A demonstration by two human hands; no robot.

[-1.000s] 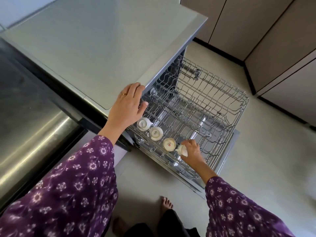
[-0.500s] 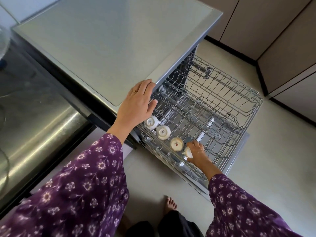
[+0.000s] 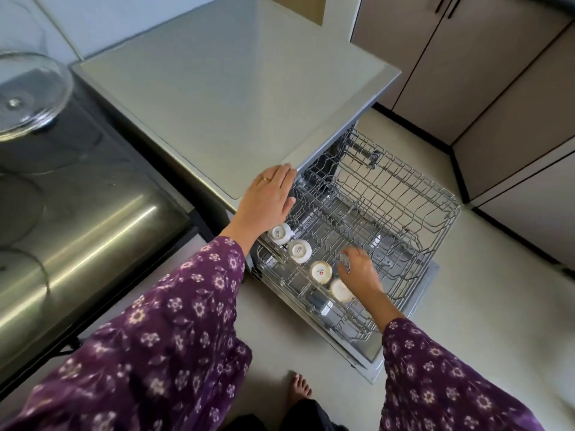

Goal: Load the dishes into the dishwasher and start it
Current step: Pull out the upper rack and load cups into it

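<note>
Entry, head view only.

Right fingers (image 3: 354,254): loosely bent, slightly spread, blurred. I see nothing pinched in them; whether the tips touch the wire I cannot tell. The right hand (image 3: 361,275) hangs over the near part of the upper rack (image 3: 410,213).

Left fingers (image 3: 281,177): straight, pressed together, lying flat. The left hand (image 3: 264,200) rests on the front corner of the dishwasher top (image 3: 233,98), just above the rack's left side.

Task items: four cups, all upside down in one row along the rack's near-left edge. First cup (image 3: 280,234) sits under the left wrist, then the second cup (image 3: 299,251) and third cup (image 3: 321,272). The fourth cup (image 3: 341,290) is just beside the heel of the right hand. The rest of the rack holds no dishes.

Handling, my judgement: small glazed ceramic, so light, rigid, slick if wet, and liable to chip against the wire tines. No handles show from here. I would take each by the wall just below the foot ring, thumb opposite two fingers, and set it down rather than drop it.

Rack stands pulled fully out over the open door (image 3: 373,359). Loading looks early; closing and starting not yet done.
</note>
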